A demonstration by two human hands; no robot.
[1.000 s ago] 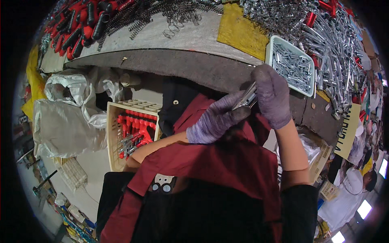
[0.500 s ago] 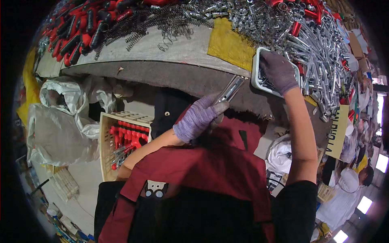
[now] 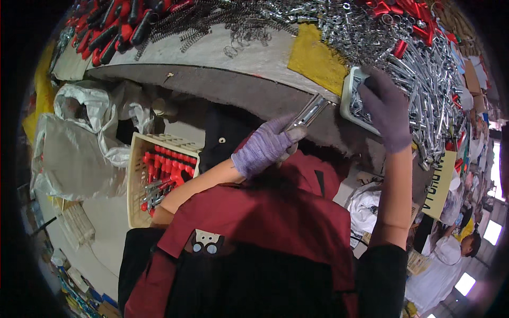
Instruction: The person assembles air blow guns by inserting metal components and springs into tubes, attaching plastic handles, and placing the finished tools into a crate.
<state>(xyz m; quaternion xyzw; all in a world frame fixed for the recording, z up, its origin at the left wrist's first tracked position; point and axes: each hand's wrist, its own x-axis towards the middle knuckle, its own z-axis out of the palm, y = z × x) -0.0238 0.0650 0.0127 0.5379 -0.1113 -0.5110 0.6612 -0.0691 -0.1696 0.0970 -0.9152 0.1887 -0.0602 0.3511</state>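
Note:
My left hand (image 3: 268, 146), in a light purple knit glove, is closed round a shiny silver metal handle (image 3: 312, 111) with a long groove. Its free end points up and right, over the dark bench edge. My right hand (image 3: 387, 108), in a darker purple glove, is above the right part of a small white tray (image 3: 345, 102). Its fingers are curled in toward the thumb. Whatever they hold, if anything, is too small to make out. Small metal parts lie in the tray, partly covered by that hand.
Loose springs (image 3: 246, 32) and red-and-black handles (image 3: 124, 32) lie along the back. Behind the tray is a yellow cloth (image 3: 317, 58); silver metal bars (image 3: 429, 79) are heaped to the right. A cream crate (image 3: 137, 180) holds red-handled tools. A person in white (image 3: 445, 270) is at far right.
My right hand has lifted from inside the tray and shifted a little right and toward me. The left hand keeps the silver handle. The whole view has shifted slightly.

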